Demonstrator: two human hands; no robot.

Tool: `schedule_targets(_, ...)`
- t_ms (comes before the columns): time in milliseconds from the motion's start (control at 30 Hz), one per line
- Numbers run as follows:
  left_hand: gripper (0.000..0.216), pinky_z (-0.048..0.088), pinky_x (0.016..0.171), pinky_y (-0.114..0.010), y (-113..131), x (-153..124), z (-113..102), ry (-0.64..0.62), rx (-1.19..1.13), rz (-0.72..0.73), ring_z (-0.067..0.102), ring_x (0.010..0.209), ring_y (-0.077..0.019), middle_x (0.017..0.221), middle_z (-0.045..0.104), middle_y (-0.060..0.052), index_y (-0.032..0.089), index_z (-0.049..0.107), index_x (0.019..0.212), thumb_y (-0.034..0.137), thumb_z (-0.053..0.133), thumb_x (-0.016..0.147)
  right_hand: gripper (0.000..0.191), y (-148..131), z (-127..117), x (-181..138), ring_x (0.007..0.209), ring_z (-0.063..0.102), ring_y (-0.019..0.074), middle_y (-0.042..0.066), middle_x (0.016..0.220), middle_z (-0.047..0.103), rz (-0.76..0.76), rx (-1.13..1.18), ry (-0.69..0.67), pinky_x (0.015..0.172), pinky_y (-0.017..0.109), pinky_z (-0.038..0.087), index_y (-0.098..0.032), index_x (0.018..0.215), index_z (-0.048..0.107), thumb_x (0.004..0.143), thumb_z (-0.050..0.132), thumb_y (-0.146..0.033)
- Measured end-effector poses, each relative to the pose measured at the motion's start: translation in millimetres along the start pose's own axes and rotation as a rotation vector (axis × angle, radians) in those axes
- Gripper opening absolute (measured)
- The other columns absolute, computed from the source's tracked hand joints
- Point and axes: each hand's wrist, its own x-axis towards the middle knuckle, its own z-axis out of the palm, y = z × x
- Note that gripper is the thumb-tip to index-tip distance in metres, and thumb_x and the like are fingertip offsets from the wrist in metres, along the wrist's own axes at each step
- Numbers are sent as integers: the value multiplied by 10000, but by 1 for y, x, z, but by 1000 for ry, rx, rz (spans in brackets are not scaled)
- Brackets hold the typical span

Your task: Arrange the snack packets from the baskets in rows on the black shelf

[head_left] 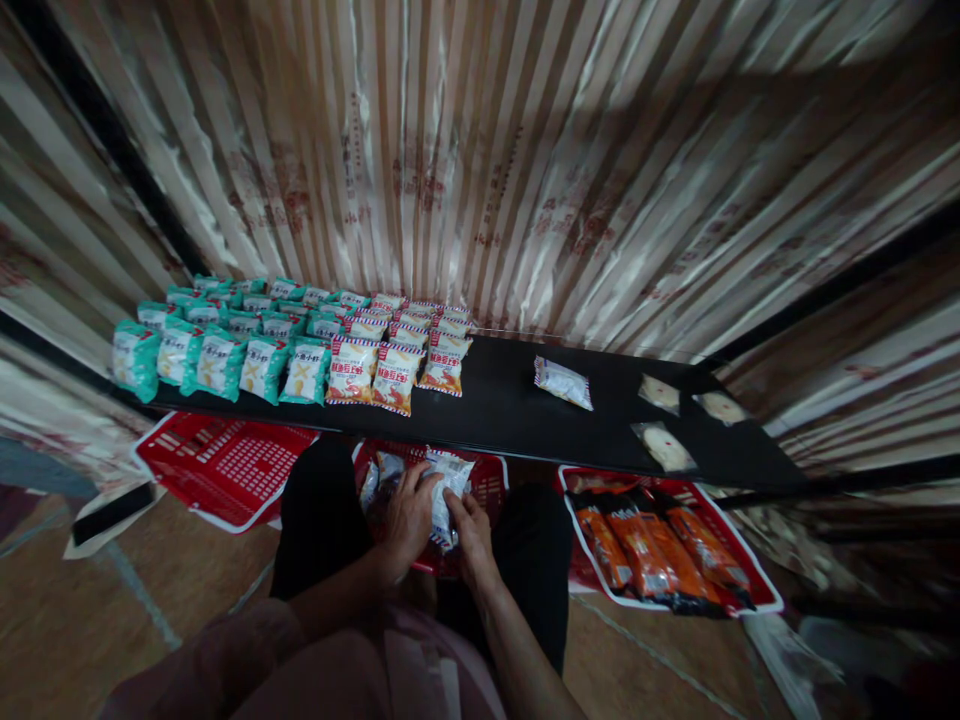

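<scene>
Low between my knees, a white snack bag with a striped edge is held over the middle red basket. My left hand has its fingers curled on the bag's left side. On the other side, my right hand grips the lower right part of the same bag. Other snack bags show inside the basket, partly hidden by my left hand. Above, on the black shelf board, stand rows of orange-and-white snack bags with striped edges.
Rows of green snack bags fill the board's left. One white bag lies near its middle, and flat clear packets are at the right. A red basket sits left; another basket holds orange packs. A striped curtain hangs behind.
</scene>
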Motion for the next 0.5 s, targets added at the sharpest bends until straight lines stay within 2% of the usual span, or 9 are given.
schedule_targets(167, 397, 409, 1012, -405, -3, -2, 0, -41, -36, 24, 505, 1143, -224, 1202, 581, -78, 207, 602, 1143, 69, 368, 854, 402, -4, 2, -4, 510, 514, 141, -32, 518, 573, 23, -38, 22, 522, 253, 411, -164, 693, 622, 538, 725, -521)
schedule_targets(300, 383, 407, 1012, -396, -11, -5, 6, -39, -67, 49, 504, 1137, -216, 1189, 586, -84, 194, 593, 1152, 104, 351, 870, 376, -2, 1, -4, 462, 451, 120, -46, 468, 526, 0, -163, 33, 481, 248, 365, -190, 584, 573, 552, 710, -540)
schedule_targets(500, 354, 391, 1028, -417, -18, -10, 14, -23, -103, 35, 497, 1152, -225, 1205, 583, -107, 157, 583, 1151, 222, 345, 898, 356, 7, -1, 1, 482, 463, 127, -46, 470, 539, -9, -217, 45, 491, 245, 369, -199, 573, 573, 589, 690, -535)
